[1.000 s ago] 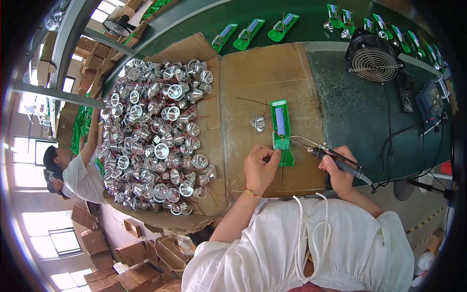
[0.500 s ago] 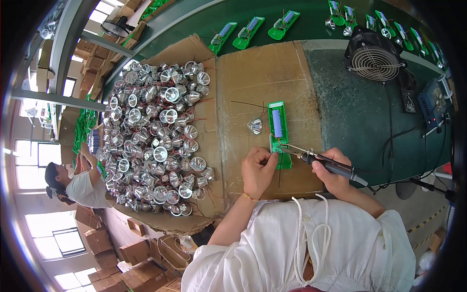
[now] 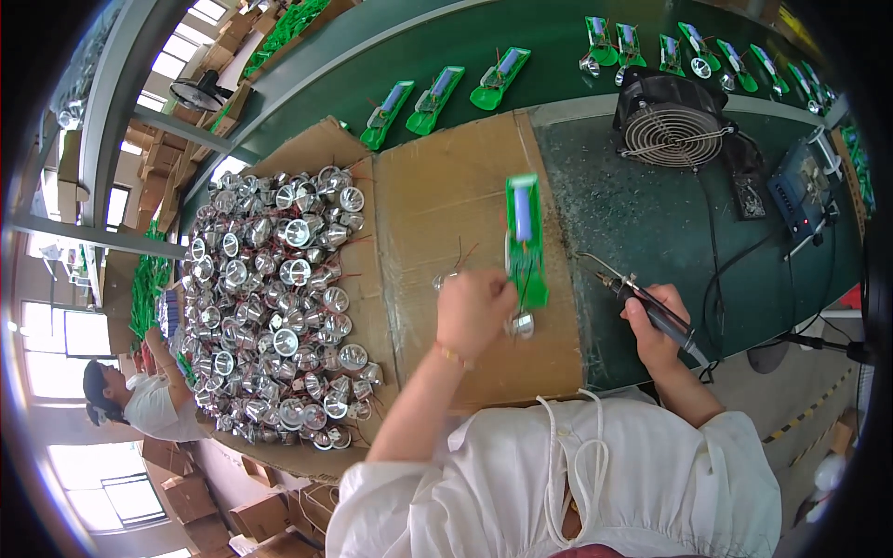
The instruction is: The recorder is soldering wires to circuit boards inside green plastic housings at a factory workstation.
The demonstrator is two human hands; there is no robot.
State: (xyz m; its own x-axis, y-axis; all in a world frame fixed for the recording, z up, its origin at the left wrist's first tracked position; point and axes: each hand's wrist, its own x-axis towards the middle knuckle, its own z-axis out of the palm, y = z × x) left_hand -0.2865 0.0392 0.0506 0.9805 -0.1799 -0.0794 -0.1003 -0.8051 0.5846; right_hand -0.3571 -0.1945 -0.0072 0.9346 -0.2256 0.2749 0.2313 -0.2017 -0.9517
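Note:
My left hand [image 3: 474, 312] is closed at the left edge of a green flashlight housing [image 3: 534, 285], its fingertips partly smeared by motion. A blue cylindrical battery [image 3: 523, 216] lies in the upper part of this housing, with thin wires below it. Just under the housing's lower end shows a small silver reflector cup [image 3: 523, 325]. Another reflector cup [image 3: 445, 278] with thin leads is mostly hidden behind my left hand. In my right hand [image 3: 659, 325] is a grey-handled soldering iron [image 3: 668, 321], its tip pointing up and left, apart from the housing.
Many wired reflector cups [image 3: 270, 307] fill cardboard on the left. A black fan [image 3: 672, 130] and a blue soldering station [image 3: 802, 191] stand at right, with cables trailing. Several green housings [image 3: 435, 100] line the far side. A person [image 3: 139, 395] works at far left.
The soldering iron has moved right, away from the housing. The housing has shifted right and away from me across the cardboard, my left hand beside it. The whole view has also turned slightly.

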